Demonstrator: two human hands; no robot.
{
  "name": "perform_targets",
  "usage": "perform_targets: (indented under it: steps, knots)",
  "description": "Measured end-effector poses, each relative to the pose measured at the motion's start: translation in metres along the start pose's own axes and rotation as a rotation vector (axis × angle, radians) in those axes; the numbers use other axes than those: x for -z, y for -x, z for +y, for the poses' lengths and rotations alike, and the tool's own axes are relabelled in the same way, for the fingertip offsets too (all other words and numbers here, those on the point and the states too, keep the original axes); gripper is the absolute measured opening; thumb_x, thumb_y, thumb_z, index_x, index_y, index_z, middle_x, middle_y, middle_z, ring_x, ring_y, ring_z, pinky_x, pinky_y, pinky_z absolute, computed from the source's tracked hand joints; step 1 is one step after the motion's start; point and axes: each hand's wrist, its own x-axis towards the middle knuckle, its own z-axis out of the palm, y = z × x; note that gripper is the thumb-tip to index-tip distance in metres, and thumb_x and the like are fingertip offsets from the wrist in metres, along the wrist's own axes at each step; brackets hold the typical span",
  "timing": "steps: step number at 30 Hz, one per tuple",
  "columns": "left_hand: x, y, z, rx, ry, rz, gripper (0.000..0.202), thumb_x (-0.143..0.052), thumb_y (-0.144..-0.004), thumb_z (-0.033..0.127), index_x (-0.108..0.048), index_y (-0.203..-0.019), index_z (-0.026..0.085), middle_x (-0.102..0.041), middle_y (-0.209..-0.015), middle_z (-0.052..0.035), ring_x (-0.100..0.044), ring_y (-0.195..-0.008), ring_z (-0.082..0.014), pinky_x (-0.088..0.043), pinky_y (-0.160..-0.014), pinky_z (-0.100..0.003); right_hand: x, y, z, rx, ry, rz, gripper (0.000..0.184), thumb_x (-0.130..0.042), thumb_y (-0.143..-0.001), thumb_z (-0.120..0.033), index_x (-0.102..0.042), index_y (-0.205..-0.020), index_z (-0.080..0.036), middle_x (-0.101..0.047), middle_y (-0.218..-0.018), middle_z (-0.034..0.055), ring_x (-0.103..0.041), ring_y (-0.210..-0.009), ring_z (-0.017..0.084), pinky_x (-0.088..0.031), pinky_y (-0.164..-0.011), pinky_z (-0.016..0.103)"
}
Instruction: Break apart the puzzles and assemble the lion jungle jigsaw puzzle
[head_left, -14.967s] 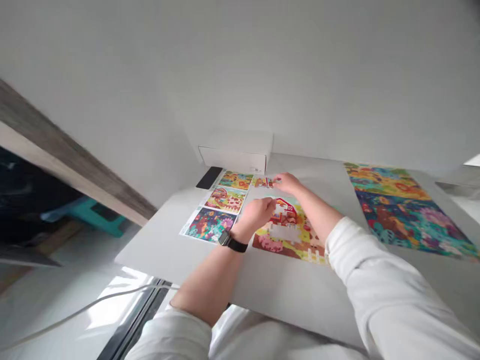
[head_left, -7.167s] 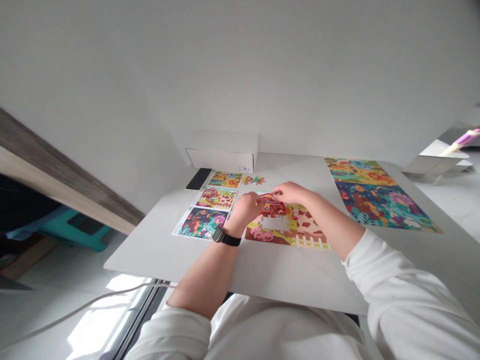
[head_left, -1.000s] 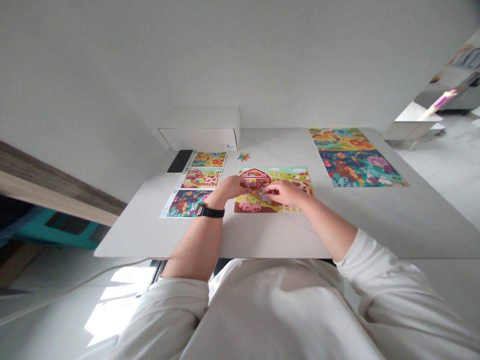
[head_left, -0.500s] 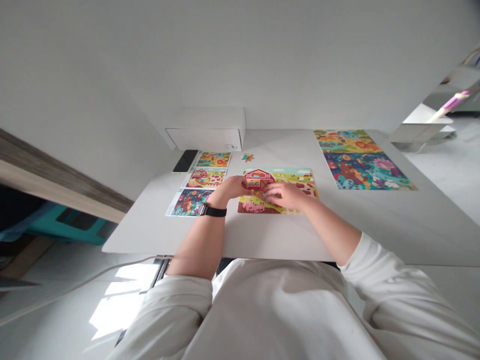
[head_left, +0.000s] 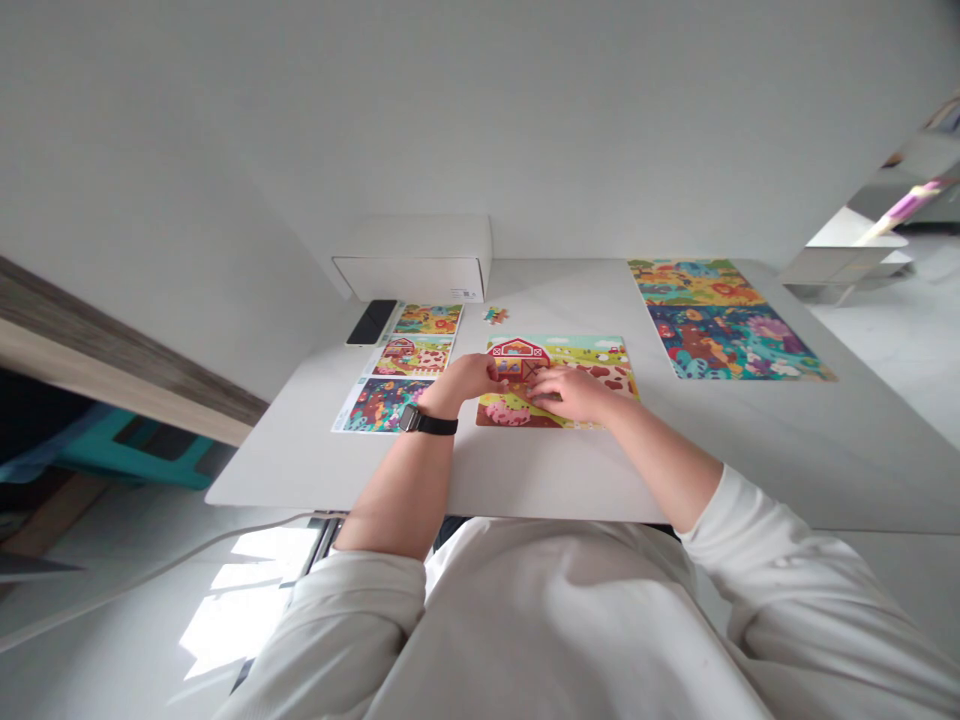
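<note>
Down on farm puzzle (head_left: pixel 581 352), flat on table (head_left: pixel 750 455), with left hand (head_left: pixel 466 381) and right hand (head_left: pixel 571 392), both curled; cannot tell if gripping anything. Showing less grey in middle than second ago, so likely more filled in, or just hidden by fingers.

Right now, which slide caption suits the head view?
Left hand and right hand over a farm puzzle, a white box beyond.

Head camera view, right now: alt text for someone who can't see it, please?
A person's left hand and right hand touch a farm-scene jigsaw puzzle on a white table, between a three-picture sheet and two colourful pictures.
</note>
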Motion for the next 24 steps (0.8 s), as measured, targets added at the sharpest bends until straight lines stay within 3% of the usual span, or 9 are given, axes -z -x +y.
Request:
perform_targets:
  steps: [4,8,16,20,24]
  knots:
    - [-0.001,0.001,-0.002,-0.023,0.017,0.008,0.020,-0.082,-0.073,0.040,-0.073,-0.077,0.022,-0.072,-0.074,-0.0028,-0.061,-0.070,-0.0189,-0.039,-0.063,-0.029,0.004,-0.002,-0.011,-0.012,0.076,-0.059,0.030,-0.071,-0.094,-0.017,-0.085,-0.118,-0.029,-0.077,-0.128,0.0086,-0.069,-0.121,0.027,-0.051,-0.108,0.042]
    - [0.002,0.000,-0.004,-0.047,0.045,-0.057,0.017,-0.081,-0.070,0.036,-0.073,-0.079,0.023,-0.072,-0.076,-0.0003,-0.061,-0.069,-0.0175,-0.039,-0.062,-0.027,0.007,-0.003,-0.021,-0.033,0.136,-0.085,0.023,-0.073,-0.095,-0.020,-0.087,-0.111,-0.027,-0.077,-0.123,0.0114,-0.067,-0.120,0.029,-0.050,-0.108,0.043]
    - [0.000,-0.002,-0.010,-0.032,0.115,-0.086,0.014,-0.077,-0.074,0.034,-0.071,-0.078,0.022,-0.071,-0.076,-0.0002,-0.061,-0.070,-0.0173,-0.040,-0.063,-0.027,0.009,-0.009,-0.018,-0.031,0.117,-0.134,0.020,-0.073,-0.095,-0.023,-0.087,-0.108,-0.028,-0.079,-0.123,0.0092,-0.071,-0.117,0.028,-0.052,-0.105,0.041]
    - [0.000,-0.007,-0.010,0.044,0.192,0.042,0.025,-0.067,-0.085,0.041,-0.063,-0.070,0.021,-0.066,-0.068,-0.0013,-0.056,-0.066,-0.0171,-0.036,-0.061,-0.029,0.027,-0.027,-0.004,-0.044,-0.019,-0.104,0.023,-0.075,-0.093,-0.026,-0.086,-0.112,-0.031,-0.081,-0.120,0.0042,-0.074,-0.111,0.024,-0.054,-0.102,0.035]
    - [-0.001,-0.014,-0.005,0.167,0.277,0.262,0.050,-0.049,-0.097,0.056,-0.049,-0.061,0.022,-0.052,-0.058,-0.0001,-0.048,-0.062,-0.0164,-0.029,-0.058,-0.030,0.053,-0.061,0.026,-0.236,-0.042,-0.004,0.025,-0.078,-0.091,-0.030,-0.085,-0.115,-0.030,-0.082,-0.117,0.0046,-0.076,-0.102,0.024,-0.057,-0.093,0.034]
